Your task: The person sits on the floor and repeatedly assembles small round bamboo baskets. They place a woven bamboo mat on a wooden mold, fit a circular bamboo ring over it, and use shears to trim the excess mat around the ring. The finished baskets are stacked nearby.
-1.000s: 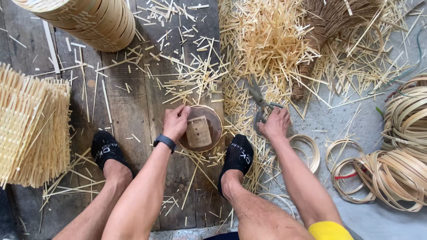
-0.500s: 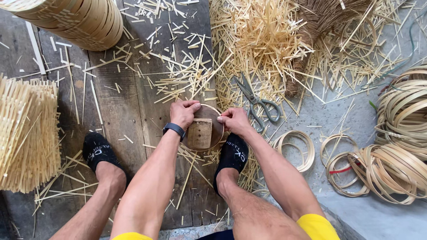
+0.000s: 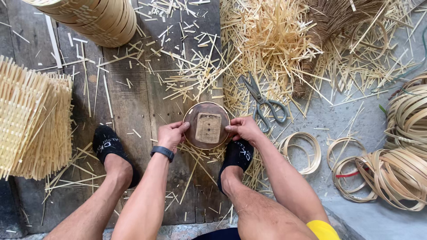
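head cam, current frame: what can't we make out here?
- Underside of the round wooden form: faces the floor boards.
- Fingertips of the left hand and right hand: curled around the form's rim.
- Stack of woven bamboo baskets: cut off by the top edge.
- Woven mat panel: cut off by the left edge.
- Scissors: blade tips lie among bamboo offcuts.
- Bamboo hoops: run past the right edge.
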